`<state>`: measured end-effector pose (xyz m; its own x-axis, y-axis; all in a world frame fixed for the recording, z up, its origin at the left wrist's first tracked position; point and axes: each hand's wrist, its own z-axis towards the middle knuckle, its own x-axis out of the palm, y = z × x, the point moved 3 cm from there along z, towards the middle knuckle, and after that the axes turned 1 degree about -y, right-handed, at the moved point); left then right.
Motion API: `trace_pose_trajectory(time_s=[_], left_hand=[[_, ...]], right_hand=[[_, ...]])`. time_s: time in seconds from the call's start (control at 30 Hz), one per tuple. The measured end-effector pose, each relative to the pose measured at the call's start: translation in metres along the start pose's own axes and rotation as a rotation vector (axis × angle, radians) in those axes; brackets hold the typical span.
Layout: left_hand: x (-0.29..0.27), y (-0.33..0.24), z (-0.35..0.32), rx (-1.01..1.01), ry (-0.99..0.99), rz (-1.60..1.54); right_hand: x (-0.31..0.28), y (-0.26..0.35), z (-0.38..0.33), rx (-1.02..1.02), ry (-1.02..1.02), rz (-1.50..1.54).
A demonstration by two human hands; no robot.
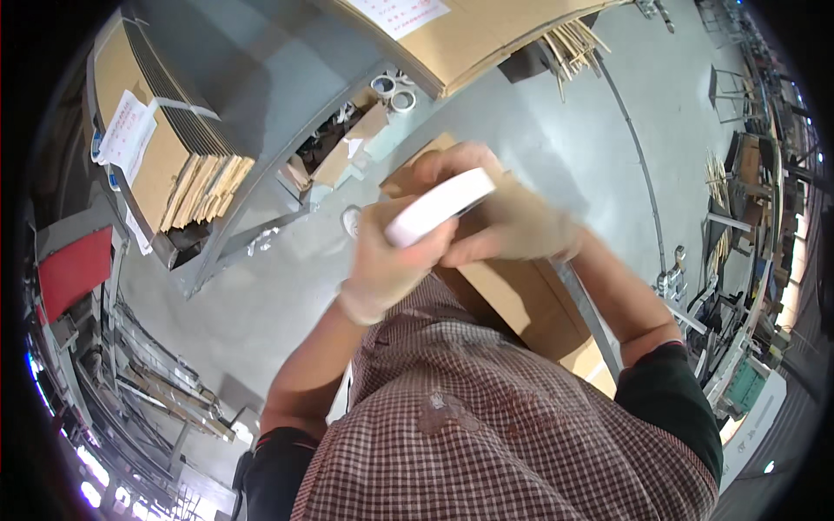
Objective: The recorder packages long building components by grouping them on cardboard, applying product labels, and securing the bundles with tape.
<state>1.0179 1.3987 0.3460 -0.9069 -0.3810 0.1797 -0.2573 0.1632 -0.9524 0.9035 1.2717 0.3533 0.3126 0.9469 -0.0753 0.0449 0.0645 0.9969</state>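
Observation:
A roll of white tape (440,207) is held up in front of my apron, tilted with its right end higher. My left hand (382,252), in a thin pale glove with bare fingertips, grips its lower left end, thumb on the near side. My right hand (521,217), gloved alike and blurred by motion, curls round the upper right end. Its fingers bend over the far side, and its thumb lies near my left fingertips. Below my hands stands a brown cardboard box (530,304), partly hidden by my right arm and the apron.
Bundled flat cardboard (148,130) lies on a grey table (261,61) at the left. Another cardboard stack (469,43) is at the far side. Near the table are tape rolls (402,101) and an open carton (347,148). Thin wooden sticks (569,52) lie beyond. A red panel (76,273) stands left.

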Motion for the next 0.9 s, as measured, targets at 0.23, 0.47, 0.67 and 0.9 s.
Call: trace_pose_trajectory(time_s=[0.23, 0.47, 0.67, 0.9], left_hand=[[0.031, 0.016, 0.028, 0.493, -0.278, 0.755], [0.052, 0.017, 0.041, 0.613, -0.267, 1.138], [0.154, 0.01, -0.019, 0.796, 0.485, 1.323], [0.309, 0.081, -0.151, 0.912, 1.111, 1.072]], right_hand=[[-0.034, 0.079, 0.024, 0.376, 0.32, -1.023], [-0.069, -0.082, 0.012, 0.458, 0.147, -1.185], [-0.1, 0.016, -0.103, 0.444, -0.462, -0.529], [0.076, 0.076, -0.362, 0.15, -0.682, 0.256]])
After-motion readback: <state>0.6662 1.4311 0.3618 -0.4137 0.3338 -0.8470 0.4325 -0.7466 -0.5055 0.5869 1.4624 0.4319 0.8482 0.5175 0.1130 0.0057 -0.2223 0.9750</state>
